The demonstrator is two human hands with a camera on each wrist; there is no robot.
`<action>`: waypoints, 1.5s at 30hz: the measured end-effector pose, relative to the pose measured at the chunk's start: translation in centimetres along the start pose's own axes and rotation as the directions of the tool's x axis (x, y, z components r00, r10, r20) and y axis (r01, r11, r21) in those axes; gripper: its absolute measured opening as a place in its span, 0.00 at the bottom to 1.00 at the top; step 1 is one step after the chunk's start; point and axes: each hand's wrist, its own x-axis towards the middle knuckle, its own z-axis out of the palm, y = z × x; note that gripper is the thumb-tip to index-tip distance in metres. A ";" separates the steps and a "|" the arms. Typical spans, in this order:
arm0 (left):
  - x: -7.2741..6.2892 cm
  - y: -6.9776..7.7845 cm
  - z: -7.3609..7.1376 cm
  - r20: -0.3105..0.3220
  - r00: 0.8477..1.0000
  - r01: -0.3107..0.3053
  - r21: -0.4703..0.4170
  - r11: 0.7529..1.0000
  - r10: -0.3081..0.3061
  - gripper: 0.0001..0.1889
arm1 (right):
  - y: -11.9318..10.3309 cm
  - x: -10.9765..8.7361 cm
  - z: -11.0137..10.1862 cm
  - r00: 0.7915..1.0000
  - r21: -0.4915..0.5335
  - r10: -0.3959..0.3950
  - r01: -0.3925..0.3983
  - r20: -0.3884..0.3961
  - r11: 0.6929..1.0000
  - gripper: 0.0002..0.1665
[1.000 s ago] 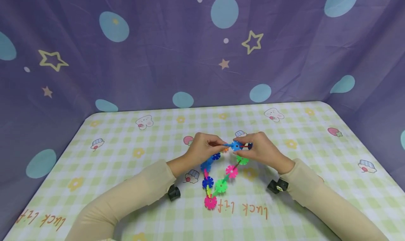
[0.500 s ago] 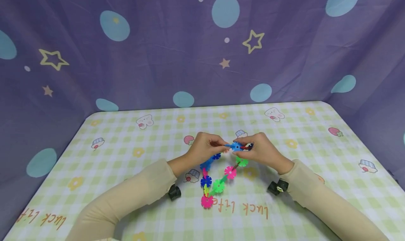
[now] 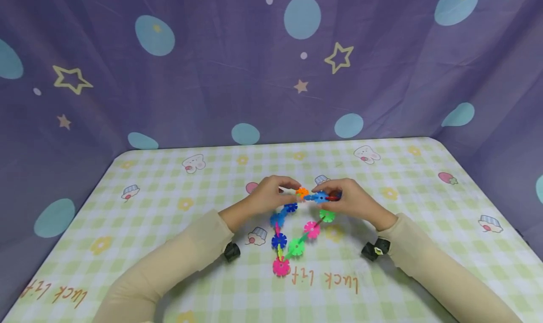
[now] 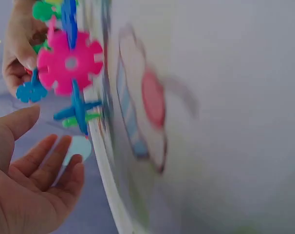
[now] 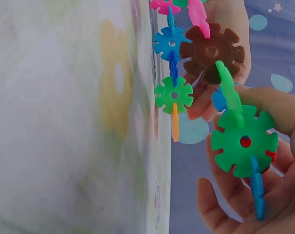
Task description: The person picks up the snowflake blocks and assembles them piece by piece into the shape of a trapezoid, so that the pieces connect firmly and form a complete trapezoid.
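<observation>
A chain of notched plastic snowflake discs hangs in a V between both hands, its lowest piece a pink disc (image 3: 281,268). My right hand (image 3: 349,198) pinches one end, around a light blue disc (image 3: 320,198) with red pieces beside it. In the right wrist view, a green disc (image 5: 225,134) lies against that hand's fingers, with a brown disc (image 5: 198,58) farther along. My left hand (image 3: 268,196) has thumb and fingers apart beside the orange disc (image 3: 302,191) at the other end. The left wrist view shows that hand (image 4: 30,195) holding nothing, below a blue disc (image 4: 77,109).
The table (image 3: 169,285) wears a green checked cloth printed with cupcakes, flowers and lettering. A purple curtain (image 3: 212,87) hangs behind its far edge. Black wrist cameras (image 3: 232,252) are strapped at both cuffs.
My left fingers have spread and released the light blue pieces, drawing slightly left. The orange disc now shows between the hands. My right hand keeps its grip.
</observation>
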 end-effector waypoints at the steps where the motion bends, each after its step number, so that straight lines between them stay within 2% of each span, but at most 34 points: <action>1: 0.2 0.0 -0.1 -0.006 1.000 0.018 0.011 1.000 -0.018 0.18 | 0.1 0.0 0.0 1.000 0.007 0.004 -0.004 0.004 1.000 0.18; 5: 1.2 0.0 -0.2 -0.019 0.997 0.082 0.073 0.994 -0.080 0.17 | 0.2 0.2 -0.1 1.000 0.024 0.028 -0.028 0.005 0.999 0.13; 7: 1.7 0.0 -0.1 -0.021 0.994 0.108 0.093 0.990 -0.107 0.17 | -0.8 0.2 -0.1 0.999 0.024 0.049 -0.049 0.001 0.999 0.10; 11: 2.8 -0.1 0.2 -0.002 0.985 0.172 0.076 0.982 -0.172 0.14 | -0.9 0.3 0.0 0.998 0.042 0.056 -0.055 -0.014 0.998 0.07; 15: 3.5 -0.1 0.6 0.051 0.967 0.251 -0.016 0.968 -0.250 0.11 | 0.1 0.4 0.2 0.999 0.054 0.042 -0.040 -0.035 0.998 0.05; 19: 3.8 -0.4 0.7 0.118 0.945 0.318 -0.121 0.940 -0.305 0.11 | 0.3 0.5 0.4 0.998 0.077 0.054 -0.050 -0.044 0.996 0.04; 21: 3.8 -0.7 0.5 0.149 0.934 0.348 -0.188 0.918 -0.324 0.10 | 0.4 0.5 0.5 0.997 0.076 0.059 -0.056 -0.049 0.996 0.04; 25: 3.3 -1.3 0.2 0.189 0.913 0.406 -0.322 0.855 -0.362 0.10 | 0.4 0.5 0.6 0.996 0.052 0.055 -0.051 -0.067 0.997 0.02; 27: 2.9 -1.5 0.0 0.202 0.907 0.420 -0.366 0.830 -0.370 0.10 | 0.3 0.5 0.6 0.996 0.036 0.043 -0.040 -0.074 0.999 0.02; 30: 2.3 -1.5 -0.2 0.213 0.910 0.413 -0.392 0.822 -0.356 0.10 | 0.1 0.4 0.7 0.997 0.013 0.023 -0.022 -0.080 1.000 0.03; 34: 1.6 -1.2 -0.5 0.211 0.921 0.388 -0.417 0.822 -0.328 0.10 | -0.2 0.3 0.8 0.996 -0.005 0.011 -0.012 -0.089 1.000 0.02; 38: 1.0 -0.9 -0.9 0.227 0.923 0.381 -0.437 0.815 -0.310 0.10 | -0.3 0.2 0.9 0.996 -0.001 0.022 -0.022 -0.087 1.000 0.03; 45: 0.5 -0.8 -1.0 0.261 0.929 0.358 -0.445 0.821 -0.263 0.11 | -0.3 0.3 1.1 0.997 0.010 0.020 -0.019 -0.077 1.000 0.03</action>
